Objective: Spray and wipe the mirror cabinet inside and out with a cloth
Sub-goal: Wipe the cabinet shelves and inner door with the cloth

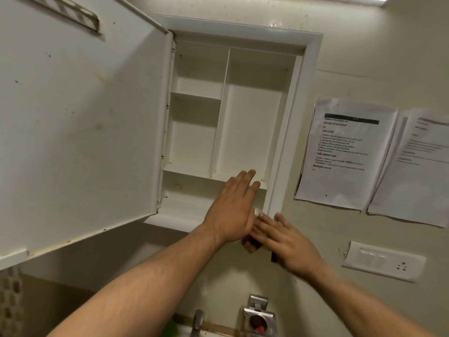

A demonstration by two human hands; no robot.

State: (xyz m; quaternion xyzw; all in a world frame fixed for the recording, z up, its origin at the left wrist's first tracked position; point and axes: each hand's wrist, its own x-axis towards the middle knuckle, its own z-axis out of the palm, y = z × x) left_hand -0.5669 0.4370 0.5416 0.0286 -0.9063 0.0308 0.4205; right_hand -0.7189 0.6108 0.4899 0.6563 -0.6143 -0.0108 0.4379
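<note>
The white mirror cabinet [286, 132] hangs on the wall with its door [80, 122] swung wide to the left. Its shelves and compartments hold nothing. My left hand [233, 210] reaches up with straight fingers, the tips at the front edge of the lower shelf [189, 175]. My right hand [286, 242] lies flat with spread fingers just below the cabinet's bottom right corner. A small dark brown thing [251, 245] shows between and under the two hands; I cannot tell what it is or whether either hand holds it.
Printed sheets [345, 152] are stuck to the wall right of the cabinet, with a white switch plate [384, 263] below them. A tap [198, 322] and a metal wall fitting [258, 317] sit at the bottom edge. The door's inner face has brown stains.
</note>
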